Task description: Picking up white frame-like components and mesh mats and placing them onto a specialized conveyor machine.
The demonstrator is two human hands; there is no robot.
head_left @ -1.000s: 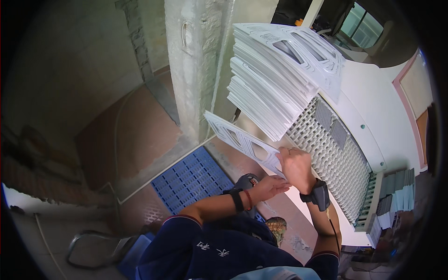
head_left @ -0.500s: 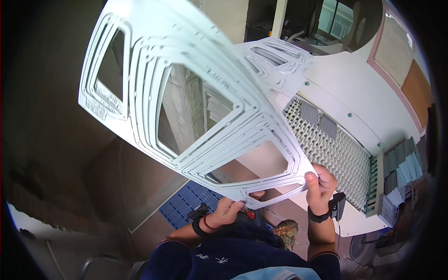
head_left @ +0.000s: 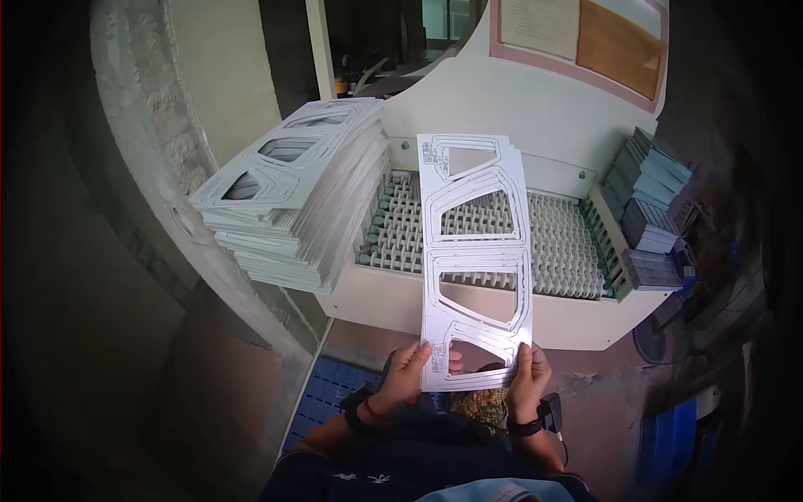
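Observation:
A long white cut-out panel [head_left: 475, 251] with several frame-shaped openings stretches away from me over the roller conveyor [head_left: 560, 243]. My left hand [head_left: 410, 368] grips its near left corner. Along its near right edge my right hand [head_left: 529, 378] holds on, thumb on top. The panel's far end lies over the white machine housing [head_left: 535, 100]. A tall, fanned pile of the same white panels [head_left: 297, 188] rests to the left, its edge overhanging the conveyor's left end.
Grey and blue stacked trays [head_left: 648, 205] stand at the conveyor's right end. A rough concrete pillar [head_left: 159, 142] rises on the left. A blue plastic floor grate [head_left: 326, 397] lies under my feet. A framed board [head_left: 585, 33] hangs above the machine.
The panel was lifted high and tilted close to the camera half a second ago; now it is lowered flat and points lengthwise over the conveyor, both hands still on its near end.

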